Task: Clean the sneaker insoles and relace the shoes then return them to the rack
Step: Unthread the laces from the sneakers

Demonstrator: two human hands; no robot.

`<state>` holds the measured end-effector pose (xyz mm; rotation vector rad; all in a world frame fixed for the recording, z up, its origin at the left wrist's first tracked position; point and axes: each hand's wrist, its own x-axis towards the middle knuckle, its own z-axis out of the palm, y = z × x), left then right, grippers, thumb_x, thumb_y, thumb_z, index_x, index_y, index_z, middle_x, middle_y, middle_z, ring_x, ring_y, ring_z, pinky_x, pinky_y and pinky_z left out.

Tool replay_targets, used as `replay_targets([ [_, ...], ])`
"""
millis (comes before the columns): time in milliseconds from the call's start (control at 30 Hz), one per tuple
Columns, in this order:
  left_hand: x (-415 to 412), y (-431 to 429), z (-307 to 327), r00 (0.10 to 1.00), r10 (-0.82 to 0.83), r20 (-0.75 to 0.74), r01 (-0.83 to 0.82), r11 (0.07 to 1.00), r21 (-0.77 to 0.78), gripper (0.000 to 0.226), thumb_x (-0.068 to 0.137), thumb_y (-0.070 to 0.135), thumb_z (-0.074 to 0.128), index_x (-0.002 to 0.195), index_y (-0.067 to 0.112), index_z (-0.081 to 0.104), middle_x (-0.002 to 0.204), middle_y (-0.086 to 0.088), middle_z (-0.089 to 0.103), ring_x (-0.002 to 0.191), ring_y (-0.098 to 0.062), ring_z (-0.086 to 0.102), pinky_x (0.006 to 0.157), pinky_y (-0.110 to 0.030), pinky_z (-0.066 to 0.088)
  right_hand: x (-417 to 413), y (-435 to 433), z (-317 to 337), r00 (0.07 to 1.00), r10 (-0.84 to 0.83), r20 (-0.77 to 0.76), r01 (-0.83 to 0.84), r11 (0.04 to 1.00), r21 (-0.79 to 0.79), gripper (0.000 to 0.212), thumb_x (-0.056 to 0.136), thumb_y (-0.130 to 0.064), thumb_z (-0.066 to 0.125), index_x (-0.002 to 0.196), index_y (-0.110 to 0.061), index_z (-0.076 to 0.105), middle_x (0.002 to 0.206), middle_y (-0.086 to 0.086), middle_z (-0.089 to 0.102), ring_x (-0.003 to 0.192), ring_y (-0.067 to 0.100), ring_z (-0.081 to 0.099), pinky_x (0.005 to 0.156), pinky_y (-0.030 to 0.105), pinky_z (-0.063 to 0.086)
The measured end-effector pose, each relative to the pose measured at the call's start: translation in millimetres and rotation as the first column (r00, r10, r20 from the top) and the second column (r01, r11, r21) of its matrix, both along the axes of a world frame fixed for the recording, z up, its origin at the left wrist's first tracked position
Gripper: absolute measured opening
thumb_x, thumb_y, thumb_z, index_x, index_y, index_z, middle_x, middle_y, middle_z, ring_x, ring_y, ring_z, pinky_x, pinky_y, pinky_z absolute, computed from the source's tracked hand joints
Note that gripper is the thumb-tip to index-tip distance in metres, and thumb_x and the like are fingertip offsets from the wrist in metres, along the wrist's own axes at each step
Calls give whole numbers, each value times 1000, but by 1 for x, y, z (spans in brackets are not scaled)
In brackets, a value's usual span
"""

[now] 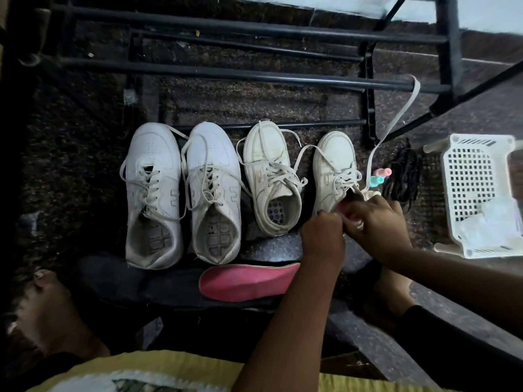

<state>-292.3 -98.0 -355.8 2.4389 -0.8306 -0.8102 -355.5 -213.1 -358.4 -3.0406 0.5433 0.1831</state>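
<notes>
Left hand (322, 236): fingers curled, pinching the heel collar of the far-right sneaker (334, 165). Right hand (379, 222): fingers curled on the pink insole (349, 212) at the shoe's opening; most of the insole is hidden by both hands, so its depth inside cannot be told. A loose lace (396, 117) runs from this sneaker up over a rack (254, 77) bar. Three more sneakers (212, 179) stand in a row to its left, on the floor before the rack. A second insole (249, 281) lies near the person, over dark shapes too dim to identify. A white basket (478, 193) is cut off at right.
</notes>
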Motion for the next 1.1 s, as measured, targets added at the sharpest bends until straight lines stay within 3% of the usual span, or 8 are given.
replay_targets([
  [233, -2, 0, -3, 999, 40, -9, -41, 999, -15, 24, 93, 5, 44, 98, 5, 67, 100, -16, 68, 93, -34, 66, 74, -38, 51, 5, -3, 10, 939, 321, 120, -305, 942, -137, 30, 86, -26, 44, 67, -14, 64, 62, 4, 60, 58, 27, 59, 66, 35, 30],
  [500, -4, -2, 2, 998, 64, -26, -64, 998, 9, 20, 92, 6, 47, 90, 5, 67, 94, -15, 70, 90, -33, 67, 71, -36, 51, -2, -3, 33, 868, 477, 140, -461, 877, -134, 27, 87, -21, 50, 66, -14, 65, 61, 1, 58, 59, 26, 58, 69, 34, 35],
  [633, -4, -4, 1, 997, 59, -40, -55, 995, 85, 18, 51, 8, 79, 50, 12, 62, 47, -4, 60, 42, -19, 62, 36, -20, 43, -5, 10, 48, 873, 472, 122, -463, 882, -91, 31, 88, -24, 47, 64, -14, 63, 59, 1, 56, 57, 25, 57, 69, 34, 36],
  [767, -1, -2, -8, 991, 75, -108, -67, 995, 79, 14, 47, 9, 64, 38, 10, 54, 33, -1, 48, 27, -14, 51, 27, -16, 31, -24, 33, 74, 880, 471, 56, -474, 879, 51, 27, 85, -28, 45, 66, -17, 60, 61, -2, 55, 59, 24, 55, 70, 35, 37],
  [867, -2, -8, -15, 982, 96, -164, -78, 991, 111, 21, 50, 13, 76, 42, 11, 58, 36, 0, 51, 30, -14, 53, 28, -18, 33, -34, 42, 97, 894, 447, 39, -448, 884, 131, 23, 82, -30, 49, 65, -18, 59, 62, -3, 55, 60, 23, 55, 68, 34, 38],
  [933, -5, -3, -12, 995, 93, 36, -97, 986, 133, 22, 51, 15, 83, 49, 12, 61, 44, -2, 57, 38, -19, 59, 32, -22, 39, -32, 42, 116, 897, 439, 47, -441, 887, 139, 22, 79, -30, 51, 65, -17, 61, 62, -3, 56, 60, 22, 55, 66, 32, 37],
  [1000, -5, -1, -8, 997, 39, 60, -45, 995, 88, 5, 75, 9, 68, 71, 8, 67, 69, -11, 68, 65, -30, 68, 51, -32, 50, -27, 44, 135, 900, 432, 67, -437, 888, 142, 21, 77, -31, 53, 63, -17, 62, 61, -3, 57, 59, 22, 56, 65, 31, 36],
  [1100, -1, -2, -8, 996, 67, -58, -68, 998, -4, 18, 90, 9, 49, 90, 4, 66, 93, -17, 69, 89, -37, 64, 66, -37, 46, -28, 54, 163, 894, 436, 109, -448, 879, 161, 18, 75, -28, 61, 62, -15, 62, 61, -1, 57, 58, 23, 53, 62, 33, 36],
])
